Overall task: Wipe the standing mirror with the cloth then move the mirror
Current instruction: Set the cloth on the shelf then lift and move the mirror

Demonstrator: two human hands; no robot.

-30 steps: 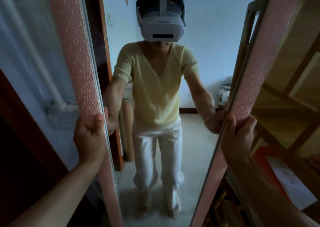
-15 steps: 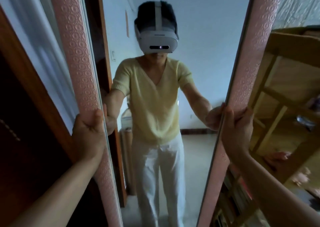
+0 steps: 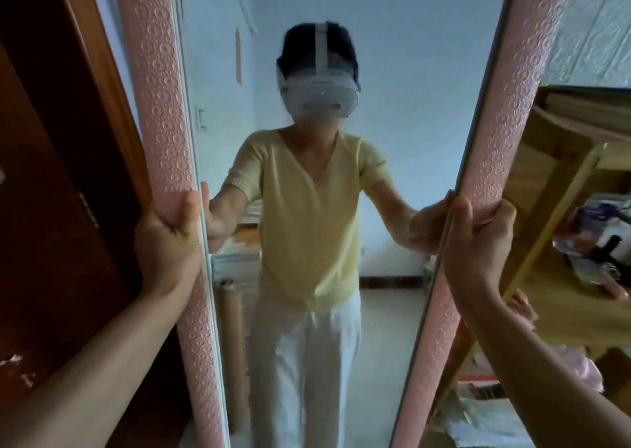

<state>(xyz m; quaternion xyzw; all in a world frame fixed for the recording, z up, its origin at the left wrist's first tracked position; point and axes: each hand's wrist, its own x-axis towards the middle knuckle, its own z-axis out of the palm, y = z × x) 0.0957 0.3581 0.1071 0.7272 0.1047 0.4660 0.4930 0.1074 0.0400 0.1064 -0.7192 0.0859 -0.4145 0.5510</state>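
Head view: mirror, pink-framed, upright, fills frame centre. Left hand grips its left frame edge; right hand grips the right edge. Wooden shelf at right.

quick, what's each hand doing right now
Left hand: closed, gripping the left side of the mirror frame.
Right hand: closed, gripping the frame's right side.

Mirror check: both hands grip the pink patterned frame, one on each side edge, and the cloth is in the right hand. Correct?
Not quite. In the head view the right hand grips only the mirror frame; no cloth is visible. The left hand grips the opposite edge, as stated.
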